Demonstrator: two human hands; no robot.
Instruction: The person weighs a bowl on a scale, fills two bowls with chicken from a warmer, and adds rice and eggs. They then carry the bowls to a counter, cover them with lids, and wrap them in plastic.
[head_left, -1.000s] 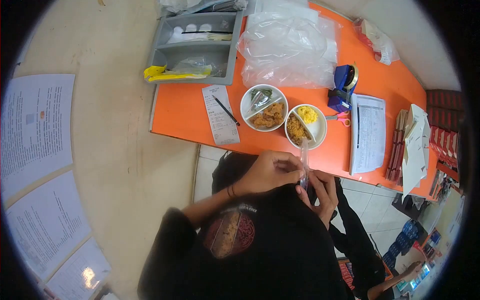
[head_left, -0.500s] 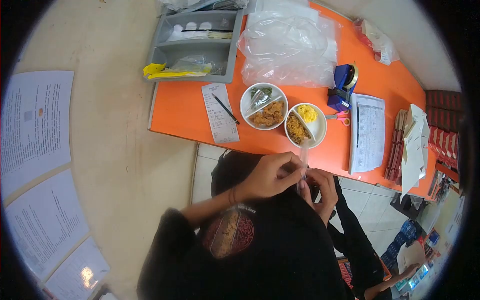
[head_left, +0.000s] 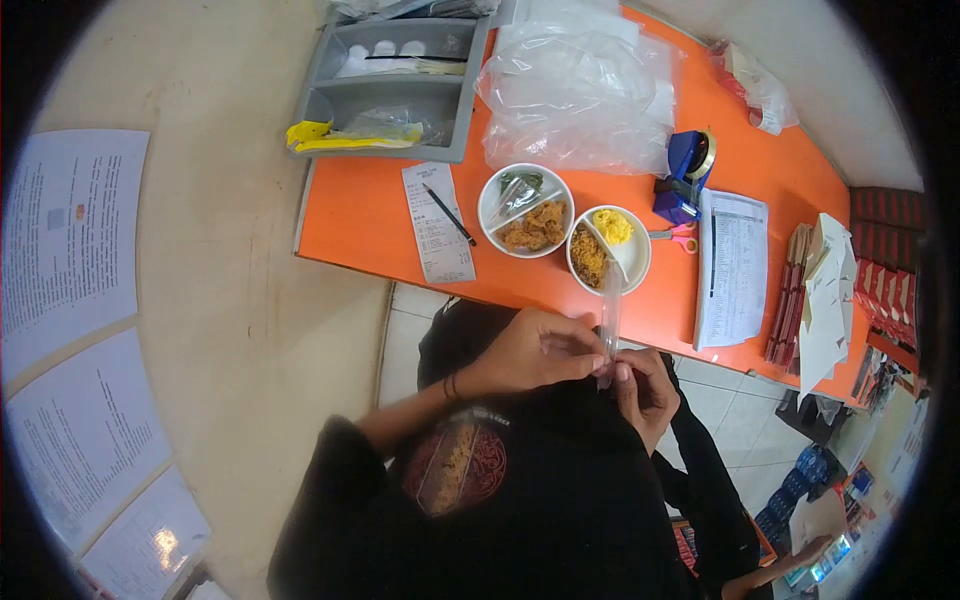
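Between my two hands stands a narrow clear plastic sleeve (head_left: 610, 318), pointing toward the table, its upper end overlapping the edge of the right bowl. My left hand (head_left: 545, 350) pinches its lower part from the left. From the other side, my right hand (head_left: 648, 392) grips its lower end with thumb and fingers. Just beyond is a white divided bowl (head_left: 641, 270) with brown-yellow rice-like food and yellow shreds. Beside it, another white divided bowl (head_left: 489, 222) holds fried brown pieces and a clear packet with something green.
A receipt (head_left: 440, 235) with a pen (head_left: 450, 214) lies left of the bowls. Behind are plastic bags (head_left: 580, 95) and a grey compartment tray (head_left: 390, 80). Rightward are a blue tape dispenser (head_left: 682, 175), pink scissors (head_left: 684, 238) and papers (head_left: 733, 270). Another person's hand (head_left: 815, 548) shows lower right.
My left fingers have moved down along the plastic sleeve, and more of its length shows above them. The right hand stays at its lower end. The view has shifted slightly.
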